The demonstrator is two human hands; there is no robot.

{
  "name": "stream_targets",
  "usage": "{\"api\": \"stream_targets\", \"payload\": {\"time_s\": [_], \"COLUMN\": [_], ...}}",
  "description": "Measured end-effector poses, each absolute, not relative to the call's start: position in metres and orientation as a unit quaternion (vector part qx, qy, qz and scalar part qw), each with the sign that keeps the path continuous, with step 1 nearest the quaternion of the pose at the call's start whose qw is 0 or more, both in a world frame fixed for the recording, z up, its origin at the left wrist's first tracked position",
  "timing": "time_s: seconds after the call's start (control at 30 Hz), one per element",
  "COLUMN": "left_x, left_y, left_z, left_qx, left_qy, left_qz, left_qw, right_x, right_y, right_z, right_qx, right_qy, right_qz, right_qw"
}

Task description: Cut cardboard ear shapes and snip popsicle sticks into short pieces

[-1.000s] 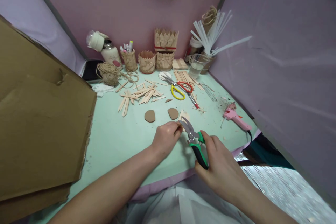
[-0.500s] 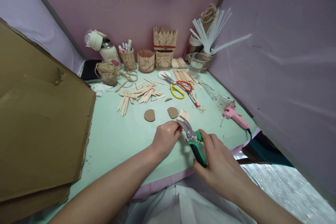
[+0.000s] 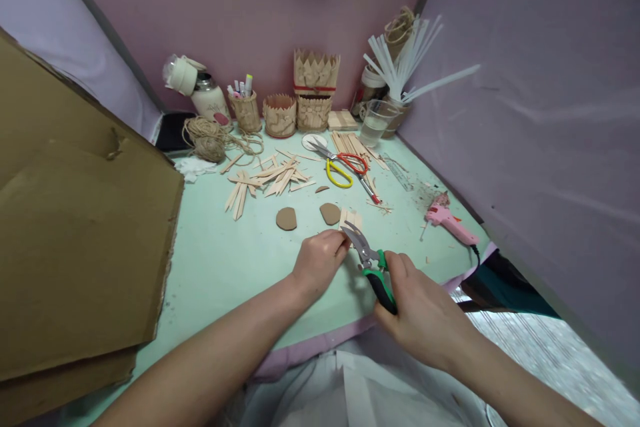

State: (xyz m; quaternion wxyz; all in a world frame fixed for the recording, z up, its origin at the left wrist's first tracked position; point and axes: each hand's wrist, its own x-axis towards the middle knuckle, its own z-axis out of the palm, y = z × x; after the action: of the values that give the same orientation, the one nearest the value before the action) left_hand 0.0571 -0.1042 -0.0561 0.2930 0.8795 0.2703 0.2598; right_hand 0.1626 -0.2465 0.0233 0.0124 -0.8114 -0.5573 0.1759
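Note:
My right hand (image 3: 425,310) is wrapped round the green-and-black handles of pruning shears (image 3: 373,267). The curved metal blades stand a little apart and point up and left, close to the fingertips of my left hand (image 3: 320,260). Those fingers are pinched together low over the table; what they hold is hidden from view. Just beyond the blades lies a small pale panel of flat wooden sticks (image 3: 351,217). Two rounded brown cardboard pieces, a left one (image 3: 287,219) and a right one (image 3: 330,213), rest flat on the table beyond my left hand.
Cut wooden sticks (image 3: 277,177) lie scattered behind the cardboard pieces, with red-and-yellow scissors (image 3: 343,167) to their right. A pink glue gun (image 3: 450,223) is at the right edge. Twine (image 3: 210,143), stick-covered cups (image 3: 280,115) and a clear cup (image 3: 376,123) line the back. Large cardboard (image 3: 85,227) stands left.
The shears and my right hand have shifted slightly right, and the blades look a little closer together. My left hand stays pinched in nearly the same place.

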Motion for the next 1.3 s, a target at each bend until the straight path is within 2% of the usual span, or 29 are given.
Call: {"api": "stream_targets", "payload": {"time_s": [0.3, 0.43, 0.53, 0.63, 0.73, 0.97, 1.13, 1.3], "left_x": [0.058, 0.058, 0.058, 0.057, 0.055, 0.051, 0.052, 0.052], "left_y": [-0.106, -0.105, -0.104, -0.104, -0.102, -0.092, -0.09, -0.09], "left_z": [-0.057, -0.06, -0.061, -0.062, -0.06, -0.052, -0.046, -0.044], "left_qx": [0.887, 0.878, 0.87, 0.862, 0.847, 0.786, 0.758, 0.749], "left_qy": [0.254, 0.259, 0.262, 0.256, 0.266, 0.354, 0.382, 0.396], "left_qz": [0.276, 0.292, 0.308, 0.324, 0.345, 0.346, 0.335, 0.313], "left_qw": [0.27, 0.277, 0.283, 0.293, 0.305, 0.369, 0.408, 0.428], "right_x": [0.165, 0.173, 0.192, 0.216, 0.233, 0.243, 0.228, 0.21], "right_y": [-0.253, -0.252, -0.242, -0.224, -0.203, -0.183, -0.177, -0.158], "right_z": [0.009, 0.005, 0.001, -0.011, -0.027, -0.043, -0.034, -0.034], "right_qx": [-0.823, -0.831, -0.851, -0.861, -0.873, -0.863, -0.747, -0.711], "right_qy": [-0.527, -0.502, -0.477, -0.493, -0.478, -0.488, -0.631, -0.669], "right_qz": [0.208, 0.224, 0.182, 0.068, 0.009, -0.042, 0.014, 0.078], "right_qw": [0.035, 0.091, 0.126, 0.102, 0.097, 0.12, 0.209, 0.202]}}
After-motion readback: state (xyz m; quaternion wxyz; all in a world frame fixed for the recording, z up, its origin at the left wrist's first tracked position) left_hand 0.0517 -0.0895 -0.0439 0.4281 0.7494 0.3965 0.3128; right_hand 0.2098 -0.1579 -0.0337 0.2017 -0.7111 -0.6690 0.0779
